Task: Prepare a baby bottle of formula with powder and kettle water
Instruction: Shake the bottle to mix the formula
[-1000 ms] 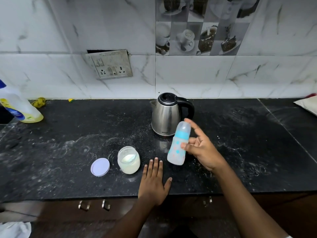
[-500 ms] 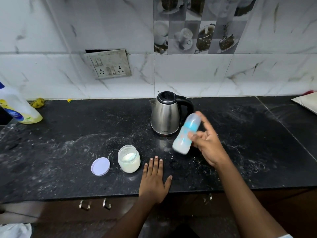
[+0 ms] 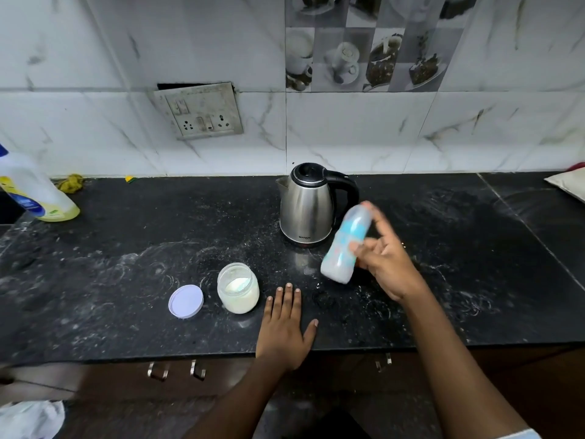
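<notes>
— Largest first?
— Black counter (image 3: 120,274), steel kettle (image 3: 308,207) standing at the back, lid shut.
— And the hands?
— Left hand (image 3: 285,331) flat on the counter edge, fingers spread, holding nothing. Right hand (image 3: 384,264) wrapped around the bottle (image 3: 346,245), lifted off the counter, tilted, blurred, just right of the kettle.
— Smaller things?
— Open jar (image 3: 238,288) of white powder beside the left hand; lid (image 3: 185,301) lying just left of the jar.
</notes>
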{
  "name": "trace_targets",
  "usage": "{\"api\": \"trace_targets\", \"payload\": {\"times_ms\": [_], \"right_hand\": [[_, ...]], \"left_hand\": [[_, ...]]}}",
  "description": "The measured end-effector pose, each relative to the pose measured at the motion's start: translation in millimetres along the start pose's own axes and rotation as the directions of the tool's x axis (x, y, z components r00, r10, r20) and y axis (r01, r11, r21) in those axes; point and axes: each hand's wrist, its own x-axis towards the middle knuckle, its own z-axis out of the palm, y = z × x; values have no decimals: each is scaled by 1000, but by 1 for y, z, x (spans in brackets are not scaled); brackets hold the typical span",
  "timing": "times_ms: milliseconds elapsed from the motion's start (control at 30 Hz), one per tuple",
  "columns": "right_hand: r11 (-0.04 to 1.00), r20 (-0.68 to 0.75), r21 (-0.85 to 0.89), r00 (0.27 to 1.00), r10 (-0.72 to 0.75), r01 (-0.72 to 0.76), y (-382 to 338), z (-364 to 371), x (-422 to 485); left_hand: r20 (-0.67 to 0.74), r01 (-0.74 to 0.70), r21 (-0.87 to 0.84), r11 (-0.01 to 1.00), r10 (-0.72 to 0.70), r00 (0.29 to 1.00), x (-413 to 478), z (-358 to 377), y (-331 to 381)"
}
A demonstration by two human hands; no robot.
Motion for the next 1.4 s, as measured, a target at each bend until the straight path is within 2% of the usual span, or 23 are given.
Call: {"api": "trace_targets", "payload": {"times_ms": [33, 67, 133, 167, 267, 367, 467, 500, 567, 600, 700, 767, 800, 867, 900, 967, 1000, 1100, 1200, 1300, 1400], "right_hand": [[1000, 58, -28, 998, 6, -5, 1, 2, -2], [1000, 52, -25, 999, 2, 0, 2, 4, -3], [999, -89, 50, 996, -7, 12, 3, 3, -3], [998, -92, 55, 996, -2, 7, 2, 4, -3], [999, 106, -44, 994, 26, -21, 1, 12, -7], [998, -67, 68, 997, 23, -18, 3, 15, -8], [999, 93, -28, 995, 40, -37, 2, 19, -10], [999, 77, -13, 996, 39, -38, 3, 19, -10], [995, -68, 91, 996, 48, -42, 2, 15, -8], [994, -68, 104, 996, 53, -46, 2, 14, -7], [997, 63, 19, 996, 68, -70, 0, 19, -3], [994, -24, 80, 997, 72, -69, -1, 18, 0], [994, -16, 79, 997, 72, -71, -3, 16, 1], [998, 111, -3, 991, 68, -68, -5, 16, 2], [998, 126, -6, 990, 62, -61, -5, 16, 1], [996, -10, 71, 998, 55, -54, -5, 13, 1], [995, -31, 85, 998, 46, -44, -6, 11, 1], [999, 113, -28, 993, 34, -31, -8, 9, -1], [1000, 11, 23, 1000, 10, -10, -9, 5, -2], [999, 137, -47, 991, -7, 13, -12, 8, -3], [1000, 11, 21, 1000, -5, 5, -12, 6, -4]], "left_hand": [[-4, -3, 0, 1000, 3, 1000, -1, 0, 0], [-8, -5, -1, 1000, 5, 1000, -1, -1, 0], [-16, -2, -3, 1000, 2, 1000, 0, -1, 0], [-17, -1, -2, 1000, 1, 1000, 0, 0, 0], [-15, -5, -1, 1000, 5, 1000, -1, 0, -1], [-20, -3, 2, 1000, 3, 1000, 0, -2, 0], [-24, -6, -11, 1000, 6, 1000, -1, -2, 0], [-24, -6, -16, 1000, 6, 1000, -1, -3, -1], [-35, -6, -19, 1000, 5, 999, 0, -4, 1], [-31, -6, -22, 1000, 5, 1000, 0, -4, 1], [-20, -6, -23, 1000, 5, 1000, -2, -7, 3], [-27, -5, -8, 1000, 4, 1000, -1, -8, 3], [-30, -2, -4, 1000, 2, 1000, -1, -9, 4], [-32, -3, -1, 1000, 3, 999, -2, -9, 4], [-29, -4, -1, 1000, 4, 1000, -3, -9, 4], [-39, -4, 1, 1000, 4, 999, -3, -10, 4], [-43, -1, 3, 1000, 2, 999, -3, -10, 4], [-42, -1, 6, 1000, 2, 999, -3, -10, 5], [-52, 4, 1, 1000, -4, 999, -2, -9, 5], [-39, 4, 4, 1000, -4, 999, -3, -9, 5], [-53, -5, 5, 1000, 5, 999, -2, -10, 6]]}}
